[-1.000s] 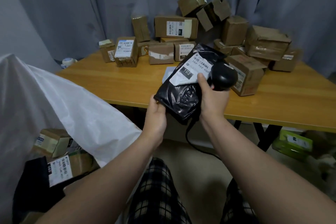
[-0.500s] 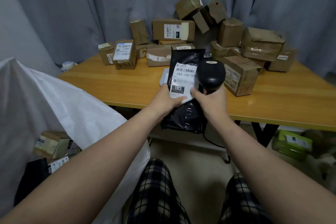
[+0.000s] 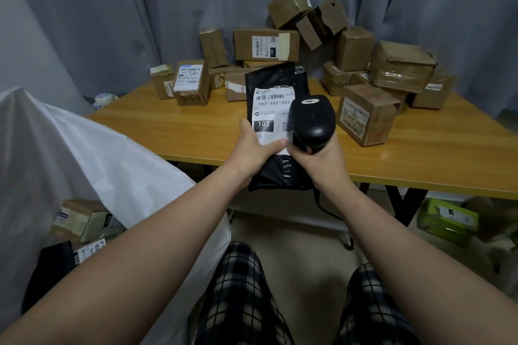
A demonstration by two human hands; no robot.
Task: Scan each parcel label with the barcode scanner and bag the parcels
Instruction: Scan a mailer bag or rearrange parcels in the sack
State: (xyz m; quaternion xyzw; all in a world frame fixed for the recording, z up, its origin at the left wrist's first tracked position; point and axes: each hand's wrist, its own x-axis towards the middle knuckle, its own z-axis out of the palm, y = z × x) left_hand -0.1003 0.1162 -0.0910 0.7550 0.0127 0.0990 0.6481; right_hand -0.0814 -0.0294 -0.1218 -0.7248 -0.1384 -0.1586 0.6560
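My left hand (image 3: pixel 253 150) grips a black plastic parcel (image 3: pixel 276 80) upright over the table's front edge, thumb across the bottom of its white label (image 3: pixel 270 113) marked 102. My right hand (image 3: pixel 319 161) grips the handle of the black barcode scanner (image 3: pixel 312 120), whose head sits against the label's right side and covers part of it. The scanner's cable (image 3: pixel 322 204) hangs below the table. A large white bag (image 3: pixel 84 154) stands open at my left with several parcels (image 3: pixel 81 218) inside.
Several brown cardboard parcels (image 3: pixel 266 43) are piled along the back of the wooden table (image 3: pixel 168 126), and one box (image 3: pixel 364 113) stands just right of the scanner. A tape roll (image 3: pixel 105 98) sits at the far left edge. A green box (image 3: pixel 448 220) lies on the floor, right.
The parcel has been turned from tilted to upright with its label facing me. My left hand shifted from its bottom corner to the label's lower edge. The scanner head moved in against the label.
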